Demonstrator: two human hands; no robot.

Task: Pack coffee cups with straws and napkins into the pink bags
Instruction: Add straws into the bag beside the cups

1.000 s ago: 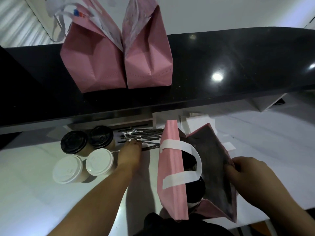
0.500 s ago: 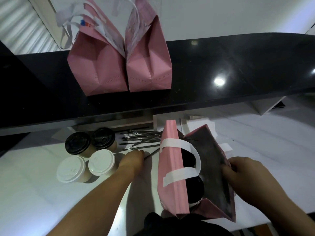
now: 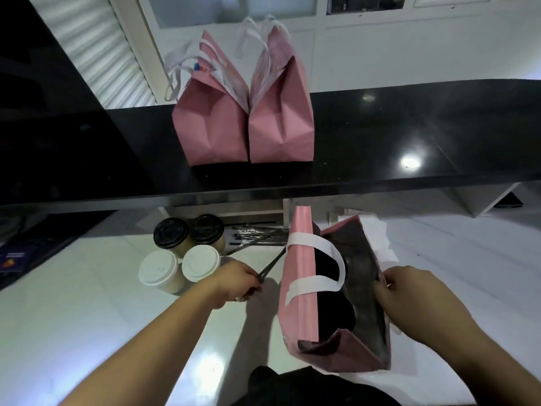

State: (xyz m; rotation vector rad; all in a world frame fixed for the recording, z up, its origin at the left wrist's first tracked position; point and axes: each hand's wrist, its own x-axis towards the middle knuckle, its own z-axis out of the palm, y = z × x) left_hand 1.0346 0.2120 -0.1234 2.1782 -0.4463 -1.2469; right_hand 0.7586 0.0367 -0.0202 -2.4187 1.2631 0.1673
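Observation:
An open pink bag (image 3: 298, 294) with white handles stands on the white counter, dark cup lids visible inside. My right hand (image 3: 409, 297) grips its right rim and holds it open. My left hand (image 3: 234, 281) pinches thin dark straws (image 3: 270, 265) just left of the bag. More wrapped straws (image 3: 257, 234) lie in a pile behind. Two black-lidded cups (image 3: 171, 232) (image 3: 207, 228) and two white-lidded cups (image 3: 158, 269) (image 3: 200, 263) stand left of my left hand. White napkins (image 3: 380, 232) lie behind the bag.
Two filled pink bags (image 3: 210, 124) (image 3: 281, 118) stand side by side on a raised black counter (image 3: 409, 133) at the back. A dark panel with a card (image 3: 11, 256) sits at the far left of the white counter (image 3: 87, 312).
My left hand has drawn back from the straw pile toward me, now with straws pinched in it. The right hand stays on the bag's rim. The camera tilted up.

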